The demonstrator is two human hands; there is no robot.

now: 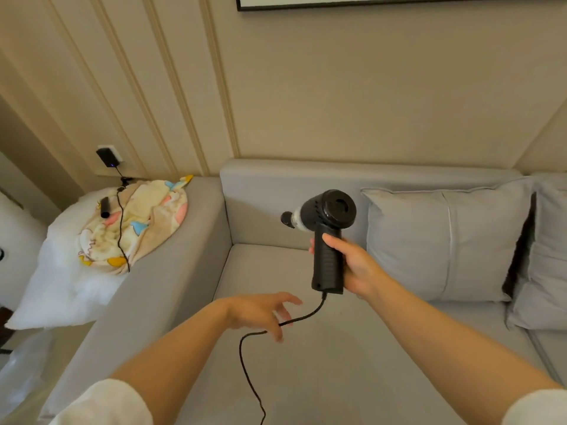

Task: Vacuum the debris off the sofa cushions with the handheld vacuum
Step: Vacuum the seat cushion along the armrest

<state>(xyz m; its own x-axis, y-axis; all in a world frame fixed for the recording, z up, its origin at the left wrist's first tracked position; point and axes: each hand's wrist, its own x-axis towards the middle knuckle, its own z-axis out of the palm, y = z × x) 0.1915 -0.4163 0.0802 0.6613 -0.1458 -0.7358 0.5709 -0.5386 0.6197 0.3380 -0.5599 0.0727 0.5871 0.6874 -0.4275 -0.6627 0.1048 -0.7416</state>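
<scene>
My right hand (352,265) grips the handle of a black handheld vacuum (326,237), held upright above the grey sofa seat cushion (322,363), its nozzle pointing left toward the sofa's backrest. A black cord (254,338) hangs from the bottom of the handle and trails down across the cushion toward me. My left hand (260,311) hovers over the cord with fingers spread; the cord passes under its fingers, and I cannot tell whether they touch it. No debris shows on the cushion.
Grey throw pillows (441,240) lean against the backrest at right. The sofa's left arm (171,265) carries a patterned blanket (135,222), a small black cylinder (105,207) and a charger cable running to a wall plug (107,156). A white pillow (58,277) lies beyond.
</scene>
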